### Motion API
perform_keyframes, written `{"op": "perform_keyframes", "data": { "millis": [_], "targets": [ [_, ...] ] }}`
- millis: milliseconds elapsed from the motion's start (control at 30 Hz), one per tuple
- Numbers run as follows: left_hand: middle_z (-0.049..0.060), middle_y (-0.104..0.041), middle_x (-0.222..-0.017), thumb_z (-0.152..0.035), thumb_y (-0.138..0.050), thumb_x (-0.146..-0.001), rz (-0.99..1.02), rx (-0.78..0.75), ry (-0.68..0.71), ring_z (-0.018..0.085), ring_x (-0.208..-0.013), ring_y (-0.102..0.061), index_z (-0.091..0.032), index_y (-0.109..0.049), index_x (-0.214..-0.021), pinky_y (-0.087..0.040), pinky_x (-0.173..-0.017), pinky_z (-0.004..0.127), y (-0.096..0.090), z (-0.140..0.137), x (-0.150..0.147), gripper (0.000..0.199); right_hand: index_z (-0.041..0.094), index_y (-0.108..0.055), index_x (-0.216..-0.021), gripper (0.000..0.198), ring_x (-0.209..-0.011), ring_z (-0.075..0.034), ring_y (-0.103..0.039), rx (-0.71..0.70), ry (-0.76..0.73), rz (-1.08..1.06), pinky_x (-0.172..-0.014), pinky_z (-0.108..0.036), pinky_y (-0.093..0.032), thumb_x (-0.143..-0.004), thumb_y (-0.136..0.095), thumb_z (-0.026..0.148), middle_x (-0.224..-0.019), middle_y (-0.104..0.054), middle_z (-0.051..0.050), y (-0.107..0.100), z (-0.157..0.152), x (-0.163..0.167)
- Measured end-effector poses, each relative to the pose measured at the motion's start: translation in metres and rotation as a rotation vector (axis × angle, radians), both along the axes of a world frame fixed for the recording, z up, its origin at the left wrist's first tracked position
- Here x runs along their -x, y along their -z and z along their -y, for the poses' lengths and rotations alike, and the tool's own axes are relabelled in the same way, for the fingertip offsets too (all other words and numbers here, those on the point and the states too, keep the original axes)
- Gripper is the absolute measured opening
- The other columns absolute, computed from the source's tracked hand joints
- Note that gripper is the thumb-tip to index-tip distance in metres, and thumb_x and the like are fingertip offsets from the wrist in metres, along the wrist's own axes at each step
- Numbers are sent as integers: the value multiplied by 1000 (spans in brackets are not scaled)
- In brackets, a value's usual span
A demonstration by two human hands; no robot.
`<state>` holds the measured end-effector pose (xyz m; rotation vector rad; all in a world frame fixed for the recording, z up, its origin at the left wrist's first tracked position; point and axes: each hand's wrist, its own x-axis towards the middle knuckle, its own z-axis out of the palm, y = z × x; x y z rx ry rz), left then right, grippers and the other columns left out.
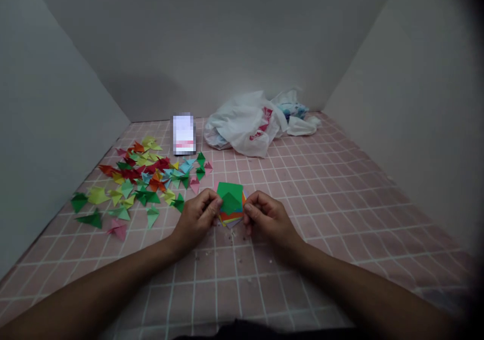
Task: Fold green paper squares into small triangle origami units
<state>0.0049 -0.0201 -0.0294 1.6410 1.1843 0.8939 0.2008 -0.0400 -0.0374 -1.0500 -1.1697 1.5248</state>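
folded papers point(147, 196), many colours: scattered on pink gridded cloth point(325, 199). phone point(184, 133): lit, screen blurred, beyond the papers. left hand point(198, 212): grip clamped on the left corner of the green piece point(231, 203). green piece: diamond-shaped, between the hands, seen against the stack point(229, 188). stack: coloured square sheets, green uppermost. bag point(245, 123): white, red print, crumpled, at the back. right hand point(265, 216): grip at the piece's right corner; cannot tell whether clamped on it.
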Motion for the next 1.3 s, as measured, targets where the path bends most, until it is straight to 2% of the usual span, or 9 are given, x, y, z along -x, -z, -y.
{"op": "perform_keyframes", "data": {
  "millis": [200, 300, 400, 567, 700, 800, 933, 1133, 1300],
  "targets": [
    [-6, -51, -54, -40, -53, -94, -28, -103, 28, 11, -46, -47, -20, -53, -78, -35, -48, 22, 3, 6, -3, 26, 21, -55, -88, 28, -44, -10, -56, -67, -66, -52, -47, -22, -45, -86, -70, 45, -59, -62, 6, 3, 1, 2],
    [-5, -51, -54, -37, -55, -93, -81, -180, 59, 11, -47, -46, -19, -55, -76, -34, -49, 22, 4, 9, -3, 25, 19, -58, -76, 24, -45, -9, -55, -83, -111, 2, -49, -21, -44, -86, -70, 39, -53, -59, 5, 4, 2, 0],
    [-5, -50, -55, -36, -53, -95, -45, -235, -28, 10, -48, -47, -19, -53, -75, -37, -50, 23, 5, 9, -2, 26, 19, -58, -73, 25, -44, -9, -55, -101, -48, -23, -47, -22, -44, -84, -70, 39, -57, -60, 5, 7, -3, -1],
    [-4, -54, -69, -40, -57, -93, 124, -182, -76, 11, -54, -52, -18, -54, -89, -44, -50, 22, -1, 6, -4, 22, 18, -59, -75, 23, -43, -9, -56, -112, -8, -109, -46, -22, -45, -80, -70, 38, -64, -65, 3, 13, -13, 1],
    [1, -60, -89, -34, -67, -85, 80, -126, -2, 12, -65, -58, -18, -56, -107, -50, -52, 23, -11, 6, -13, 29, 18, -61, -78, 22, -43, -8, -55, -164, 10, -121, -45, -21, -46, -80, -70, 39, -64, -64, 4, 15, -14, 3],
    [2, -62, -88, -30, -66, -83, 102, -107, 52, 14, -72, -61, -18, -57, -102, -51, -56, 23, -13, 7, -21, 24, 18, -63, -78, 24, -43, -9, -56, -201, 10, -114, -44, -22, -46, -79, -72, 41, -63, -63, 4, 14, -12, 4],
    [0, -61, -80, -28, -66, -81, 197, -140, 4, 14, -70, -61, -17, -57, -89, -51, -58, 23, -12, 10, -27, 17, 18, -65, -77, 26, -45, -9, -56, -261, 30, -100, -44, -21, -44, -78, -74, 42, -61, -62, 4, 10, -6, 6],
    [-1, -62, -79, -24, -72, -75, 352, -191, -76, 12, -70, -62, -17, -58, -88, -52, -61, 23, -17, 12, -22, 20, 18, -61, -73, 31, -44, -9, -55, -321, 105, -90, -44, -21, -44, -81, -74, 45, -62, -62, 3, -4, 1, 6],
    [-2, -62, -78, -24, -73, -72, 467, -183, -144, 11, -64, -60, -17, -57, -90, -51, -57, 22, -16, 8, -12, 25, 19, -60, -84, 27, -44, -9, -56, -296, 178, -139, -42, -21, -45, -81, -73, 43, -65, -64, 3, -43, 12, -5]
  ]
}}
